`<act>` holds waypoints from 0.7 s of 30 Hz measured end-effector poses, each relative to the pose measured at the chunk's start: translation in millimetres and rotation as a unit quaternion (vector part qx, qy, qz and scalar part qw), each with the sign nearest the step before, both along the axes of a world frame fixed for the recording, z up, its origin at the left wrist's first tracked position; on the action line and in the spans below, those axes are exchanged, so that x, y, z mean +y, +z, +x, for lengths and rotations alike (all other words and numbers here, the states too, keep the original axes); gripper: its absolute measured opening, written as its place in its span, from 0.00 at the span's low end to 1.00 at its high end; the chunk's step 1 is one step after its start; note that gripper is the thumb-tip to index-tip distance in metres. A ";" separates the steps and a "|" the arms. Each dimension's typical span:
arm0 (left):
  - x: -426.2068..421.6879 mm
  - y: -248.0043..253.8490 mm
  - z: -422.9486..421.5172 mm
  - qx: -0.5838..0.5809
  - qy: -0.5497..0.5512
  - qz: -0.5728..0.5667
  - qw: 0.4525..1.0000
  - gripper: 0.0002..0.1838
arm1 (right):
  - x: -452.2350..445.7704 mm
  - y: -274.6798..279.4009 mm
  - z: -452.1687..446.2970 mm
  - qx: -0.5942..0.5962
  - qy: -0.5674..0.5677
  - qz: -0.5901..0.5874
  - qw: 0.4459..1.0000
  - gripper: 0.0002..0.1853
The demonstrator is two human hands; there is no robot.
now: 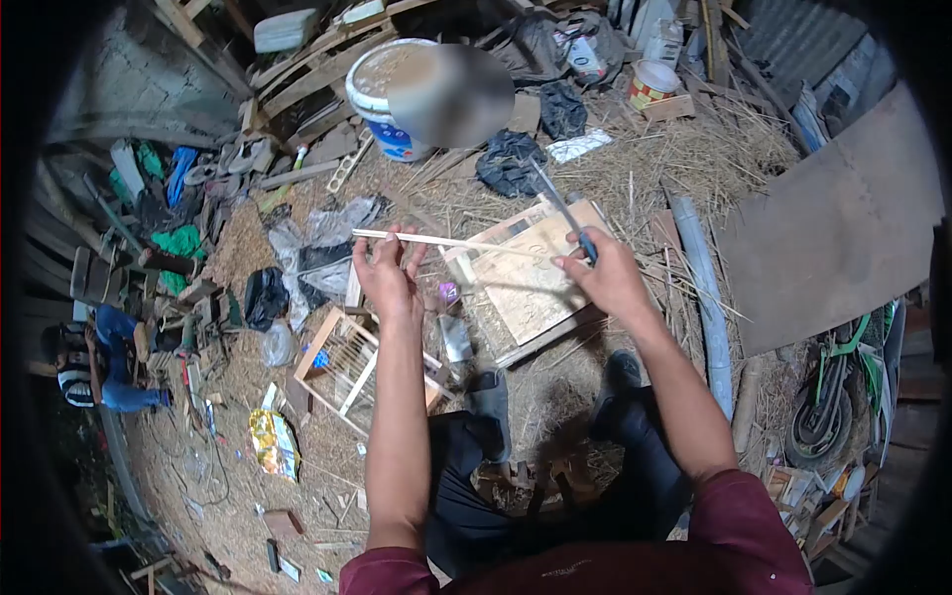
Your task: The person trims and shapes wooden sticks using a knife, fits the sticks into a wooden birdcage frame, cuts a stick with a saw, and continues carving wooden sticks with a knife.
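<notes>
A thin pale wooden strip [451, 242] spans the space between my two hands. Near its left end, the fingers of my left hand [390, 278] close around it. My right hand [610, 278] grips a knife [572, 216] with a long narrow blade and a dark blue handle, the blade pointing up and away. The strip's right end reaches the thumb and fingers of that same hand; how firmly they pinch it I cannot tell. Below both hands lies a flat wooden board [531, 288] sprinkled with shavings. A small wooden cage with thin bars [352, 372] sits below my left forearm.
A white bucket [372, 84] stands at the back beside scrap wood. Rusty sheet metal [833, 218] leans at right above a green motorcycle [838, 387]. A grey pipe [706, 307] lies near the board. Another person [109, 357] sits at far left. Shavings and litter cover the ground.
</notes>
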State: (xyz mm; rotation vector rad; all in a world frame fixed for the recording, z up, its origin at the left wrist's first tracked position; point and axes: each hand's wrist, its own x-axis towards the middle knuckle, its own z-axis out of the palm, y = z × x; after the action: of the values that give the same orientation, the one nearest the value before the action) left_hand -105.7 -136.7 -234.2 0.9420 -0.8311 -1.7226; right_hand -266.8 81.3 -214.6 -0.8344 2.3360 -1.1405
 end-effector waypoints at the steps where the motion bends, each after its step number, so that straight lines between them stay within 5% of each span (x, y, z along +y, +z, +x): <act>1: -2.7 3.4 9.1 -0.010 0.023 -0.004 1.000 0.24 | -5.1 0.4 0.3 -0.005 0.004 -0.025 1.000 0.19; 6: -25.4 -2.2 78.1 0.006 0.005 -0.050 0.999 0.18 | -21.7 -7.1 32.0 -0.091 0.145 -0.011 0.985 0.16; 15: -15.1 -43.2 173.0 -0.199 -0.118 -0.082 0.969 0.12 | -87.8 -88.0 206.1 -0.263 0.150 -0.125 0.945 0.06; 21: -34.7 -84.8 241.1 -0.335 -0.127 -0.039 0.933 0.15 | -87.0 -149.6 244.7 -0.198 0.156 -0.063 0.966 0.09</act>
State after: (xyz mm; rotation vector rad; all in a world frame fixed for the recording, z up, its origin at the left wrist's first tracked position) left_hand 135.3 -171.4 -319.0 1.4477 -1.5072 -1.5653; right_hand -22.1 -5.6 -364.2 -0.8871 1.7542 -1.1981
